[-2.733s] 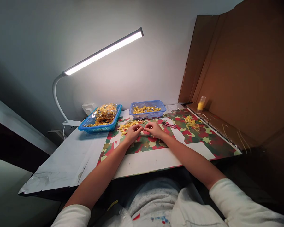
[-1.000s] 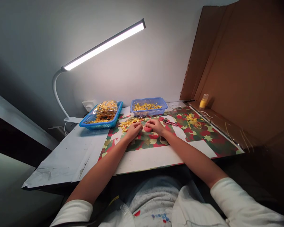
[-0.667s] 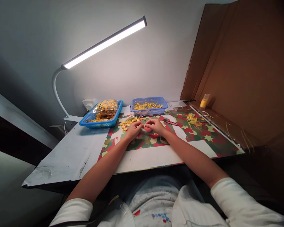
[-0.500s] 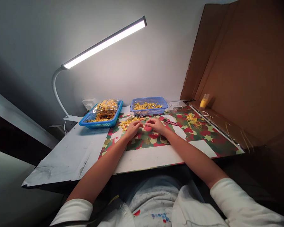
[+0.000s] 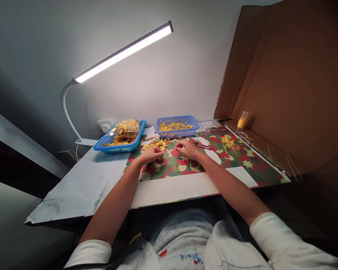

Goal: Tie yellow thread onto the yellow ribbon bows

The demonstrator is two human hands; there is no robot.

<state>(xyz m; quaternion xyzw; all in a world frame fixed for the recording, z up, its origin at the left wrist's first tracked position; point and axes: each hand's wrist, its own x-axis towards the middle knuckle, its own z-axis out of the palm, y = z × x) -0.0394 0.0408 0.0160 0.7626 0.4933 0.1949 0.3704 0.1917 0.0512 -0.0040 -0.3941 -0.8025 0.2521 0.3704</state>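
My left hand is closed over the patterned sheet, its fingers pressed together; what it pinches, if anything, is too small to make out. To its right, with a gap between them, my right hand also has thumb and fingertips pinched, and nothing I can name shows there. Just beyond my left hand lies a small pile of yellow ribbon bows. Small red-handled snips lie beside my right hand.
A blue basket holding golden pieces and a clear bag stands at the left; a purple-blue basket of yellow bows sits behind. Yellow cord scraps lie right, near a yellow-filled jar and cardboard wall. A lamp shines above.
My hands, close together before, are now apart. The left hand has moved left and a little toward me; the right hand has hardly moved.
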